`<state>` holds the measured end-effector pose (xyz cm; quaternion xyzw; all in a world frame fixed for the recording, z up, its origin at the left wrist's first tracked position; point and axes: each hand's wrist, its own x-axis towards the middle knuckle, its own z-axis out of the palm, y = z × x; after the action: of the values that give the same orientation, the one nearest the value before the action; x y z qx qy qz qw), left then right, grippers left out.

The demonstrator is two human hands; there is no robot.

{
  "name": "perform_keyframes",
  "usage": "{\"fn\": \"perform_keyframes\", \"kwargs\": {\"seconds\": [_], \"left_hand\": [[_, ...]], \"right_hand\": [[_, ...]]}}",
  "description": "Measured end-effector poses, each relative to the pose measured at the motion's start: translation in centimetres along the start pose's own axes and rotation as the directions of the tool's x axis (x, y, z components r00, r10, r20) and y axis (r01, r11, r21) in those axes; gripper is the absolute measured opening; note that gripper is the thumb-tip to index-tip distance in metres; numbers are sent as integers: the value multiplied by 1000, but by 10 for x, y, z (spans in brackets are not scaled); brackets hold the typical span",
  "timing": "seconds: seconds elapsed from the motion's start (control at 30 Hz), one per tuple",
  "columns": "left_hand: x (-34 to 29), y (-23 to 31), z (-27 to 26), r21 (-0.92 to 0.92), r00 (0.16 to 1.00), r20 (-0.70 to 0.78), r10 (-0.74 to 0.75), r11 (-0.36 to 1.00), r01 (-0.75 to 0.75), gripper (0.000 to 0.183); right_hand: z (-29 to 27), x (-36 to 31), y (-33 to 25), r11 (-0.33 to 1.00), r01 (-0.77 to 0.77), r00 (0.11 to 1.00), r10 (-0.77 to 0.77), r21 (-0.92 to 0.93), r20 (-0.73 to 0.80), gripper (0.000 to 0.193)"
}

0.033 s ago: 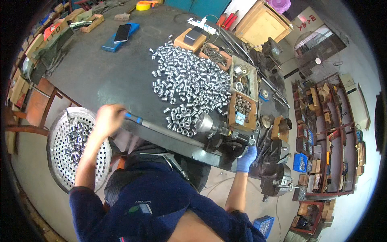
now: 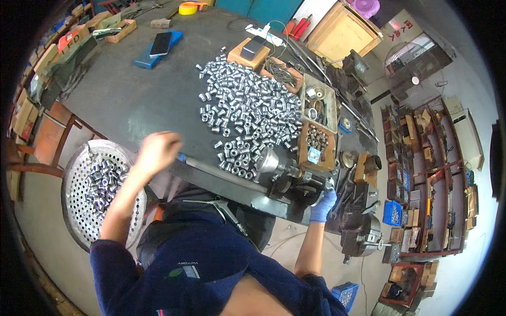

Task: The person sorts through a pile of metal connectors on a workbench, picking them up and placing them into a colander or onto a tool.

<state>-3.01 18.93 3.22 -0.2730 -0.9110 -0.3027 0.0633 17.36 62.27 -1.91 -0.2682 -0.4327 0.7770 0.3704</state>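
Observation:
My left hand (image 2: 159,150) is bare and smeared by motion, held over the table's front edge. It is beside the blue end (image 2: 182,157) of a long grey bar (image 2: 221,173); whether its fingers touch the bar cannot be seen. The bar runs right toward a small bench machine (image 2: 300,187) with a round, cone-shaped metal head (image 2: 268,160). My right hand (image 2: 322,206), in a blue glove, is closed at the machine's right end, where its fingers are partly hidden. A large heap of shiny metal sleeves (image 2: 247,105) lies behind the bar.
A perforated metal basin (image 2: 79,205) holding more sleeves stands at the left. Behind the machine are a wooden box of small parts (image 2: 311,164) and a tray of rings (image 2: 333,113). A vise (image 2: 363,231) is at the right, a phone (image 2: 160,44) farther back.
My left hand has moved a little to the right and now covers more of the bar's blue end. The gloved right hand stays at the machine.

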Motion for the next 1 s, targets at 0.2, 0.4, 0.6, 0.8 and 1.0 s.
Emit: {"fn": "perform_keyframes", "kwargs": {"seconds": [0.2,0.4,0.6,0.8,1.0], "left_hand": [[66,35,87,-59,937,261,232,973,-224,14],[51,28,83,59,924,316,216,967,-247,14],[46,38,66,-409,945,317,83,911,58,14],[47,97,36,-926,935,193,299,371,72,23],[50,114,57,-911,903,362,231,291,291,17]], "right_hand": [[-26,23,7,991,-95,987,82,96,137,29],[-36,10,13,995,-70,998,70,64,-6,28],[-21,2,7,995,-64,998,65,75,-14,23],[-22,2,7,994,-69,998,69,79,3,21],[-8,-12,-1,999,-29,999,30,45,-29,21]]}}
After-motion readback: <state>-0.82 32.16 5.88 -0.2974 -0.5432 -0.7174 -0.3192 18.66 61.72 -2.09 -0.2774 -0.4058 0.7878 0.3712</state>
